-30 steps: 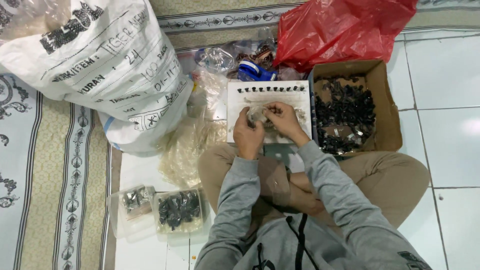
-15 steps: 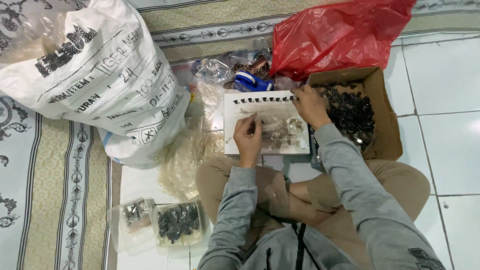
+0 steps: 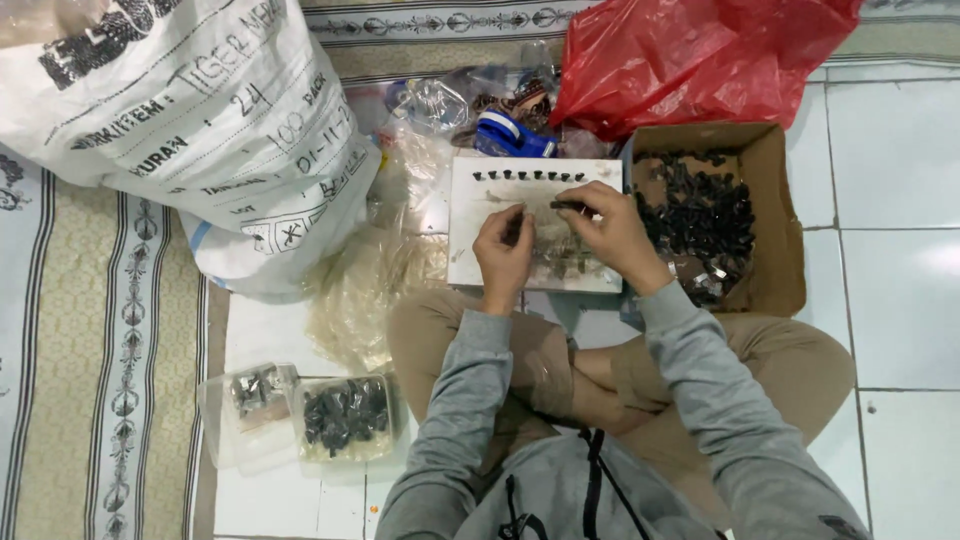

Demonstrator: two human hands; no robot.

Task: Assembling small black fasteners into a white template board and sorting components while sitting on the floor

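The person sits cross-legged on the tiled floor (image 3: 900, 250) with a white board (image 3: 480, 240) lying flat in front of the knees. Both hands work over this board, close together but not touching. The left hand (image 3: 503, 255) rests on the board with its fingers curled around a small dark part (image 3: 514, 226); how firmly it grips is hard to tell. The right hand (image 3: 612, 232) pinches another small black part (image 3: 568, 206) between thumb and fingertips, just above the board's upper middle. A row of small black pieces (image 3: 530, 176) stands along the board's top edge. Just to the right of the board, touching its side, an open cardboard box (image 3: 785, 250) holds a heap of dark parts. Behind the box lies a crumpled red plastic bag (image 3: 700, 60). To the left stands a large white sack (image 3: 190, 130), with clear plastic bags (image 3: 370, 290) crumpled between it and the board. A blue tape dispenser (image 3: 512, 135) lies just beyond the board's top edge. Near the left knee, two small clear packets (image 3: 300, 415) hold dark parts.
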